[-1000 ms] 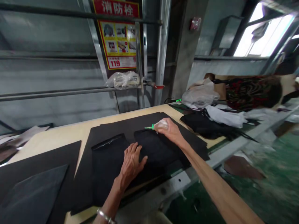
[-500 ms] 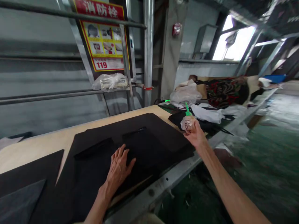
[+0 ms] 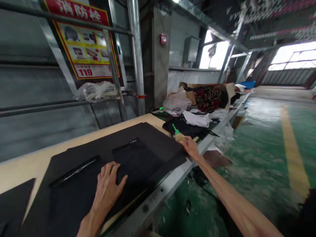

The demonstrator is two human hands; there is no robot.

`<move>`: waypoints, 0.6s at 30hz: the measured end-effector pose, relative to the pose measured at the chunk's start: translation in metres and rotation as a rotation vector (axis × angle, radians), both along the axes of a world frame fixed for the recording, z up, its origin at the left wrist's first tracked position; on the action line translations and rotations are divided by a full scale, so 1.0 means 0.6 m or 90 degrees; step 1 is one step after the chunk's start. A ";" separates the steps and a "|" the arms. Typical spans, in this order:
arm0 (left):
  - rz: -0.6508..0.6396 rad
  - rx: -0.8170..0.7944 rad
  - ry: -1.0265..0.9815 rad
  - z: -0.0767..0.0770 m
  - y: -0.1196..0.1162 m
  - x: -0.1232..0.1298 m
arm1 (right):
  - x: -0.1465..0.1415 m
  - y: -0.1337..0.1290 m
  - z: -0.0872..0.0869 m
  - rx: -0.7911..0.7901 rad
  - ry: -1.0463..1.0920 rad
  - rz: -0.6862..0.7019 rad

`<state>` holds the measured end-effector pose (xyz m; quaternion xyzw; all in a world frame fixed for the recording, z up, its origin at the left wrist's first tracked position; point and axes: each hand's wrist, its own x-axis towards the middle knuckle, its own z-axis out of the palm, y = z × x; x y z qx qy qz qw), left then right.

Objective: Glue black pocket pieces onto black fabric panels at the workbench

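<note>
Pale boarding tops the long desk (image 3: 44, 158), whose near edge carries a metal rail (image 3: 170, 185). Close to that edge, the squeeze bottle (image 3: 181, 138) is grasped in the right hand (image 3: 190, 146), its green nozzle (image 3: 175, 129) tilted upward; whether the bottle's base touches anything is unclear. Tip-up is probably the best carry, since drips would likely mark the dark material; a light grip should avoid squeezing anything out.

The left hand (image 3: 108, 179) is spread and grips nothing, lying beside the left edge of a black panel (image 3: 140, 161). Gentle, flat pressure there should stop the panel creeping, with fingertips clear of the glossy strip (image 3: 76, 171) on the neighbouring piece. Beneath lies a broad dark sheet (image 3: 158, 140). Beyond the bottle, toward the desk's far end, sit black cloth (image 3: 169, 126), white cloth (image 3: 197, 119) and a clear plastic bag (image 3: 176, 102).
</note>
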<state>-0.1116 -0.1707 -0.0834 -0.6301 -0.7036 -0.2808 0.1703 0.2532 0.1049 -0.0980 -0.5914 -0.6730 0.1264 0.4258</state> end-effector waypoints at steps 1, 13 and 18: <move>-0.008 0.001 0.001 0.002 -0.001 0.001 | 0.003 -0.003 0.001 0.000 -0.075 -0.019; -0.085 -0.093 -0.096 0.032 -0.008 0.011 | -0.030 -0.085 0.076 0.150 -0.201 0.120; -0.068 -0.071 -0.143 0.082 -0.080 0.038 | -0.192 -0.211 0.095 0.171 -0.102 0.411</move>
